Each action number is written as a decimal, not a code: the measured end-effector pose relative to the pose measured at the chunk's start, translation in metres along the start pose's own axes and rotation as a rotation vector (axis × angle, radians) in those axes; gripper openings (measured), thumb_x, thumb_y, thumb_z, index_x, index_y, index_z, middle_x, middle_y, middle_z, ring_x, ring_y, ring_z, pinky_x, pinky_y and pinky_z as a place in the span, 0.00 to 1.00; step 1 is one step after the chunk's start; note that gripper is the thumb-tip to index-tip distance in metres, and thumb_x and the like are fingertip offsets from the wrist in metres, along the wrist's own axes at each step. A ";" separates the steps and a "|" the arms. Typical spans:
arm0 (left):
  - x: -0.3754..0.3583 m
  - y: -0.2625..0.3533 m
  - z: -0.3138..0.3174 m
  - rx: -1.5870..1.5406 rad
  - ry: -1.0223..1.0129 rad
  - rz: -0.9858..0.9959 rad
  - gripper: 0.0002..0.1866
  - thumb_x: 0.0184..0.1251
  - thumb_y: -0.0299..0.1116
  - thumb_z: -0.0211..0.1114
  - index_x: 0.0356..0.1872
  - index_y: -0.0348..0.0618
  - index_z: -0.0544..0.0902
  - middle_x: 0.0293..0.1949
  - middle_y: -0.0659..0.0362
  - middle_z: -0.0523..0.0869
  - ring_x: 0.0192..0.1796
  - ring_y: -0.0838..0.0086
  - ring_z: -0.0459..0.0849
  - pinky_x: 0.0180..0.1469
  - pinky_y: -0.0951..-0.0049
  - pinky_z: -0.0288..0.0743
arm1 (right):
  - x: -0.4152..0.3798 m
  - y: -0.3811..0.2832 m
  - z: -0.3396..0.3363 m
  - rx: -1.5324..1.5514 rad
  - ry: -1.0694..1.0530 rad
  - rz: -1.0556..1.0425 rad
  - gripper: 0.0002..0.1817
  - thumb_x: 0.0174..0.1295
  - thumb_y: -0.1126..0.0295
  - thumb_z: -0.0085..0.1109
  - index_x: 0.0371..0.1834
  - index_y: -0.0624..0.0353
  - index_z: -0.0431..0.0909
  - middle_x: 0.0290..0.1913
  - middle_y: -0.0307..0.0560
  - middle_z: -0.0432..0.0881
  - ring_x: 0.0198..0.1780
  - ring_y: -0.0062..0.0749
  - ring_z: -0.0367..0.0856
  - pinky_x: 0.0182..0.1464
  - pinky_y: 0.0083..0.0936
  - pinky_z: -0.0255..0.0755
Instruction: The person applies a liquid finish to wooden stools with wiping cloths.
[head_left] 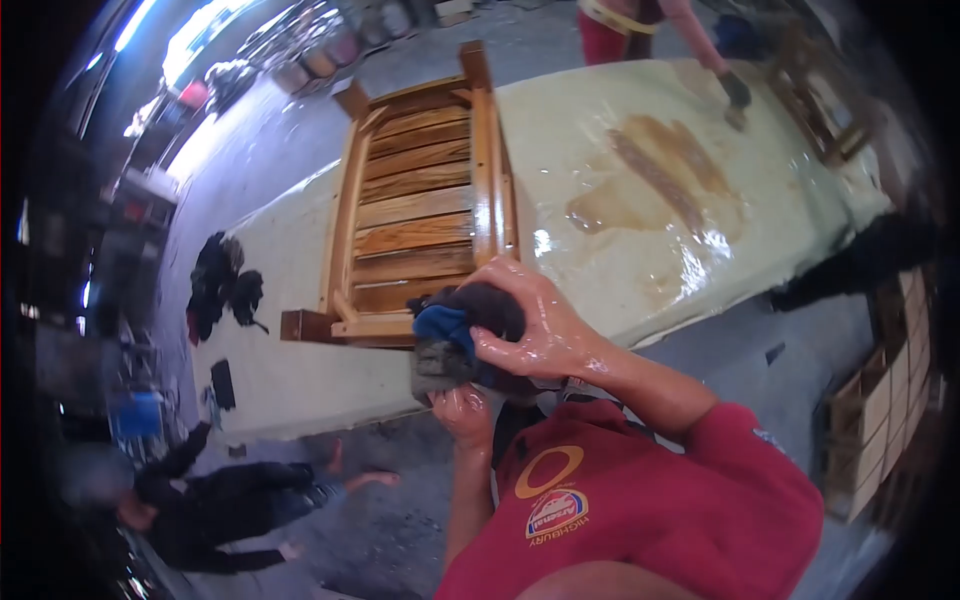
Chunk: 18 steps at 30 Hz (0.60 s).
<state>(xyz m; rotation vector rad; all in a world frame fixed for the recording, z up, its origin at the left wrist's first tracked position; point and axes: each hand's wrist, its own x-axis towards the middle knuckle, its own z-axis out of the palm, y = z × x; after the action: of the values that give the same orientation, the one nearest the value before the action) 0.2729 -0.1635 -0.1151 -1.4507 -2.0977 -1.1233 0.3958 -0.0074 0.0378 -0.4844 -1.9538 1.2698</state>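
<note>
My right hand is closed round a bunched dark cloth with a blue part at its left. Just below, my left hand has its fingers curled at the lower edge of a grey, block-shaped thing, whose kind I cannot tell. Both hands and forearms look wet and shiny. They are at the near end of a wooden slatted piece of furniture, which lies on the covered table with its short legs sticking out. Its near right corner is hidden behind the hands and cloth.
The long table has a pale, glossy cover with a brown wet stain. Dark gloves or rags lie at its left. Another person's gloved hand works near a wooden frame. A person in dark clothes is at lower left.
</note>
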 end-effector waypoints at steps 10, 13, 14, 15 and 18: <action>0.227 -0.040 -0.012 0.045 -1.034 0.400 0.12 0.74 0.34 0.54 0.43 0.36 0.81 0.42 0.42 0.82 0.45 0.45 0.79 0.56 0.49 0.70 | -0.009 0.010 0.013 0.053 0.064 0.022 0.19 0.51 0.76 0.66 0.47 0.67 0.76 0.43 0.54 0.80 0.47 0.41 0.80 0.54 0.30 0.72; 0.237 -0.076 0.057 0.085 -1.040 0.681 0.22 0.77 0.47 0.48 0.43 0.38 0.81 0.44 0.43 0.82 0.49 0.46 0.79 0.58 0.48 0.69 | -0.009 0.008 0.012 0.051 0.069 0.029 0.20 0.49 0.78 0.65 0.48 0.67 0.76 0.43 0.55 0.80 0.47 0.42 0.80 0.54 0.30 0.72; 0.254 -0.083 0.078 0.143 -1.043 0.705 0.24 0.77 0.49 0.46 0.44 0.38 0.81 0.46 0.43 0.82 0.52 0.47 0.78 0.59 0.49 0.68 | -0.007 0.008 0.012 0.048 0.078 0.033 0.20 0.49 0.79 0.65 0.48 0.66 0.76 0.43 0.55 0.80 0.47 0.43 0.80 0.54 0.30 0.72; 0.272 -0.088 0.100 0.198 -1.050 0.731 0.26 0.77 0.52 0.43 0.45 0.39 0.81 0.47 0.43 0.82 0.54 0.48 0.77 0.61 0.50 0.68 | -0.006 0.010 0.014 0.074 0.081 0.028 0.20 0.48 0.79 0.65 0.48 0.67 0.76 0.43 0.55 0.80 0.47 0.44 0.80 0.54 0.30 0.72; 0.326 -0.112 0.188 0.315 -0.872 0.453 0.28 0.76 0.54 0.41 0.53 0.40 0.79 0.58 0.42 0.78 0.64 0.49 0.72 0.67 0.51 0.63 | -0.004 0.009 0.017 0.089 0.142 0.031 0.20 0.48 0.79 0.65 0.47 0.67 0.77 0.43 0.54 0.80 0.46 0.44 0.80 0.54 0.30 0.72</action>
<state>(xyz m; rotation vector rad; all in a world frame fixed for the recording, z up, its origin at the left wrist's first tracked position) 0.0653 0.1656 -0.0599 -2.3292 -2.0847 0.0566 0.3854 -0.0168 0.0245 -0.5464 -1.7713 1.2993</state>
